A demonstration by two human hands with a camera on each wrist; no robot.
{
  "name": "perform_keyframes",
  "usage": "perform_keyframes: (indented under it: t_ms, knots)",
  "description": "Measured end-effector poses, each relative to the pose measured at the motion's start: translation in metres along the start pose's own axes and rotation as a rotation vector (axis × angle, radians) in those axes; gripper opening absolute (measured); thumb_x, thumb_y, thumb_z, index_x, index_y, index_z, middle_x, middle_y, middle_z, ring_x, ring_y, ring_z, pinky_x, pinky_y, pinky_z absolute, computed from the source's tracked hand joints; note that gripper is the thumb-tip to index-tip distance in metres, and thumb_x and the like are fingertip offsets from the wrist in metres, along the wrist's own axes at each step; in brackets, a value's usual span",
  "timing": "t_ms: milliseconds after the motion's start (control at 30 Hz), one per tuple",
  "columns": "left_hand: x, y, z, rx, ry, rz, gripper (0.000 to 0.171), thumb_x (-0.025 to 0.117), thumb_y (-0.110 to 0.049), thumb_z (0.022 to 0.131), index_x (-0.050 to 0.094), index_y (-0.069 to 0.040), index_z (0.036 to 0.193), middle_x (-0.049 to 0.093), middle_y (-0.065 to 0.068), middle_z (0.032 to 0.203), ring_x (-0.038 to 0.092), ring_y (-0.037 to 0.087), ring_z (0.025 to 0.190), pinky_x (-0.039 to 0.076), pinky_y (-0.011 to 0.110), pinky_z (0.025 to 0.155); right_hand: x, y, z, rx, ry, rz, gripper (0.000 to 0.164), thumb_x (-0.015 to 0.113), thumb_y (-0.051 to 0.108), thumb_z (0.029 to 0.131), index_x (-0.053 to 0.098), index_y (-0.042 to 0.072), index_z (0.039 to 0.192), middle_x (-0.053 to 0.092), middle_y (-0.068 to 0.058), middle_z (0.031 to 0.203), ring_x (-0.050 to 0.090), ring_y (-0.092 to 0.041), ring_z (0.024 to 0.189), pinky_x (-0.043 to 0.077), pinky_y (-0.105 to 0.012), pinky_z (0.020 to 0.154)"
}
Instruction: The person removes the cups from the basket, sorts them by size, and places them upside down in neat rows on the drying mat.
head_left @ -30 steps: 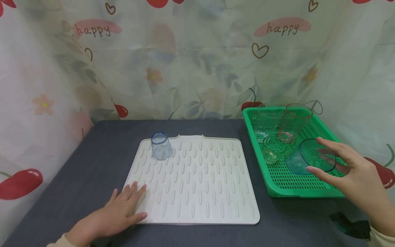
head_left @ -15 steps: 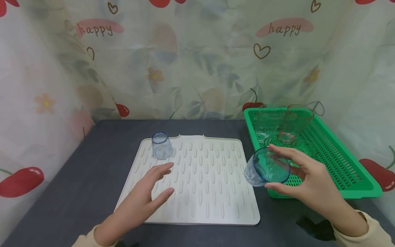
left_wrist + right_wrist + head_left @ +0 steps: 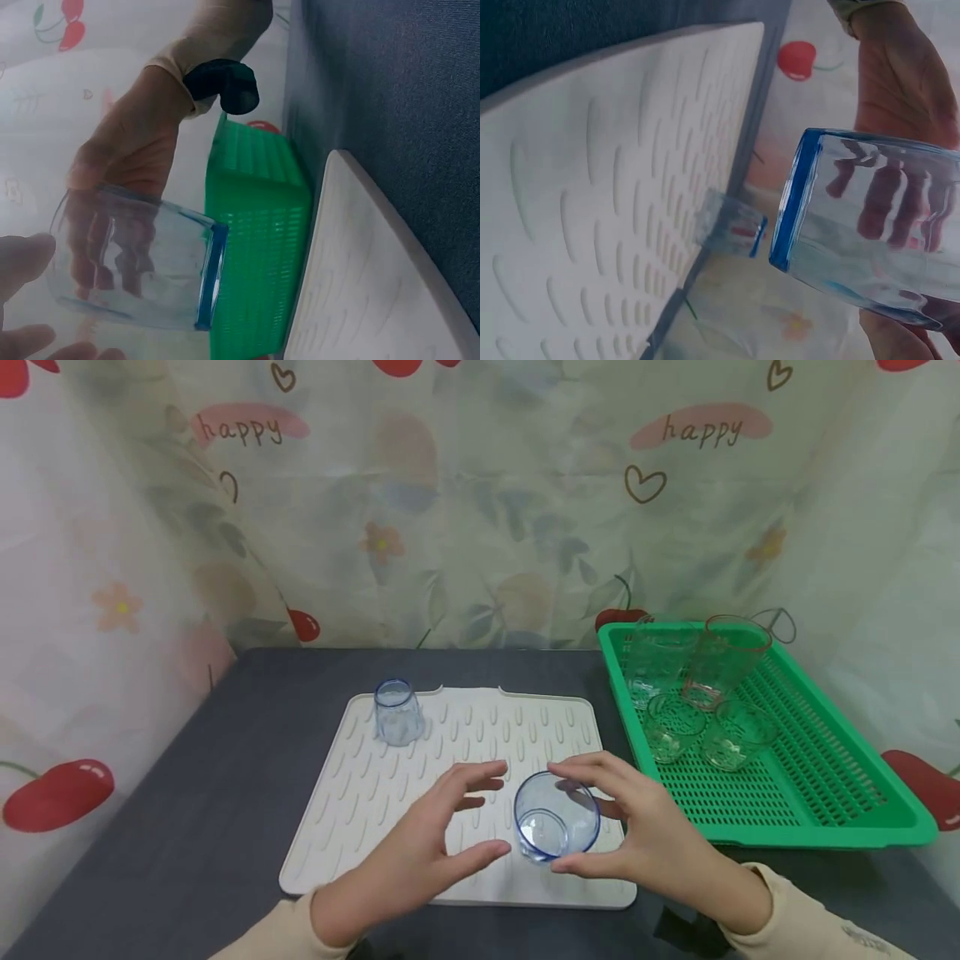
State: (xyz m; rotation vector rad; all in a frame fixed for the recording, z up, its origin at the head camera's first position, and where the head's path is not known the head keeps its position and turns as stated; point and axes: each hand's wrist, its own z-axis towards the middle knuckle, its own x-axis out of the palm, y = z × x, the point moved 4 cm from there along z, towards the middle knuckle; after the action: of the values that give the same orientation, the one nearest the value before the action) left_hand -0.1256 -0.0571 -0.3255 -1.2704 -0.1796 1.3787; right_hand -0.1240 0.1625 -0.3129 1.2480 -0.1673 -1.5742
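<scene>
My right hand (image 3: 637, 818) grips a clear drinking glass (image 3: 557, 818) with a blue tint, over the front right part of a white ribbed mat (image 3: 480, 889). The glass is upright: in the right wrist view its thick blue base (image 3: 795, 202) faces down toward the mat. My left hand (image 3: 427, 843) is held at the glass's left side, thumb and fingers spread apart and nothing between them. Whether its thumb (image 3: 26, 255) touches the glass I cannot tell. Another blue glass (image 3: 399, 718) stands upside down at the mat's back left, blue base up.
To the right of the mat sits a green plastic basket (image 3: 862, 827). It holds a tall clear glass (image 3: 651, 664), a tall pink-rimmed glass (image 3: 723, 660) and two short glasses (image 3: 673, 727) near its left side. A printed curtain surrounds the dark table (image 3: 225, 777).
My right hand has brought the glass left, out of the basket and over the mat, turning it more upright. My left hand has lifted off the mat's left edge and moved right toward the glass.
</scene>
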Motion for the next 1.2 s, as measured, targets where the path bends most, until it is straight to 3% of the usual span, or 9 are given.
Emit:
perform_keyframes:
  t_ms: [333, 533, 733, 933, 1200]
  knots:
    - [0.021, 0.009, 0.005, -0.047, 0.074, -0.119, 0.074, 0.076, -0.019, 0.084, 0.034, -0.016, 0.145, 0.045, 0.001, 0.138, 0.047, 0.018, 0.13, 0.047, 0.029, 0.099, 0.011, -0.004, 0.004, 0.024, 0.039, 0.037, 0.071, 0.087, 0.031, 0.069, 0.057, 0.015, 0.131, 0.057, -0.001, 0.122, 0.061, -0.017, 0.106, 0.057, -0.034, 0.077]
    - [0.024, 0.012, 0.005, -0.044, 0.063, -0.105, 0.081, 0.079, -0.023, 0.081, 0.033, -0.016, 0.148, 0.047, 0.001, 0.138, 0.047, 0.016, 0.129, 0.048, 0.027, 0.097, 0.016, -0.007, 0.006, 0.01, 0.054, 0.045, 0.071, 0.086, 0.037, 0.07, 0.057, 0.016, 0.131, 0.058, -0.002, 0.122, 0.061, -0.017, 0.108, 0.057, -0.034, 0.078]
    - [0.02, 0.014, 0.007, 0.003, 0.0, -0.067, 0.081, 0.083, -0.018, 0.077, 0.038, -0.016, 0.145, 0.052, 0.005, 0.134, 0.052, 0.017, 0.124, 0.052, 0.027, 0.091, 0.019, -0.009, 0.01, 0.024, 0.05, 0.051, 0.073, 0.087, 0.036, 0.068, 0.056, 0.017, 0.132, 0.059, 0.0, 0.122, 0.061, -0.017, 0.108, 0.056, -0.033, 0.079]
    - [0.014, 0.018, 0.01, 0.054, -0.094, -0.02, 0.08, 0.086, -0.015, 0.072, 0.045, -0.011, 0.14, 0.057, 0.004, 0.128, 0.057, 0.018, 0.118, 0.055, 0.027, 0.085, 0.024, -0.014, 0.016, -0.005, 0.016, 0.125, 0.075, 0.088, 0.024, 0.069, 0.054, 0.011, 0.134, 0.058, -0.003, 0.125, 0.061, -0.02, 0.107, 0.055, -0.036, 0.083]
    - [0.009, 0.024, 0.009, 0.039, -0.146, -0.054, 0.079, 0.087, -0.012, 0.069, 0.048, -0.013, 0.138, 0.057, 0.003, 0.128, 0.059, 0.018, 0.114, 0.056, 0.027, 0.081, 0.033, -0.02, 0.021, 0.012, -0.001, 0.211, 0.077, 0.086, 0.016, 0.072, 0.05, 0.016, 0.14, 0.057, -0.004, 0.129, 0.06, -0.019, 0.11, 0.056, -0.036, 0.084]
